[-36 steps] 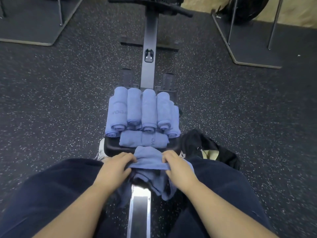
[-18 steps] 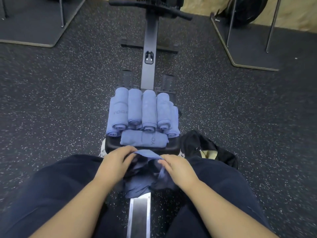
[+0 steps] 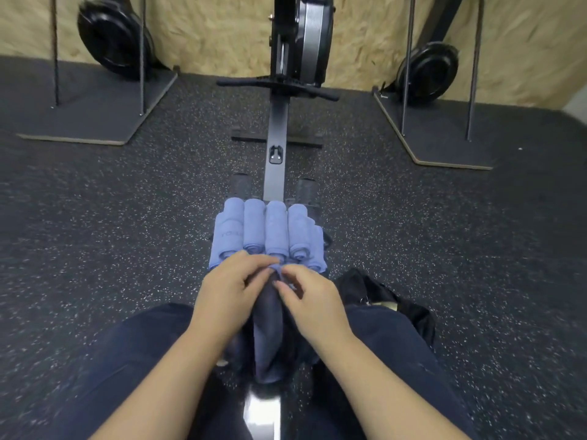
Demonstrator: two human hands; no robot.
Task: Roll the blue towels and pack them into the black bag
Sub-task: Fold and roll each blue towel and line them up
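Both hands, the left hand [image 3: 230,292] and the right hand [image 3: 313,300], pinch together the top edge of a hanging soft blue cloth towel [image 3: 268,331], just before the row of rolled blue towels [image 3: 266,233]. The rolling step seems at its start; next the towel needs flattening and tight rolling, and the crumpled black fabric bag [image 3: 381,296] waits on the floor at the right.

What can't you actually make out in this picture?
- Head view: the towel being held hangs in shadow between both hands; its folds are unclear.
- The black bag: mostly hidden behind the right leg.
- Lettering on the leftmost rolled towel: blurred.
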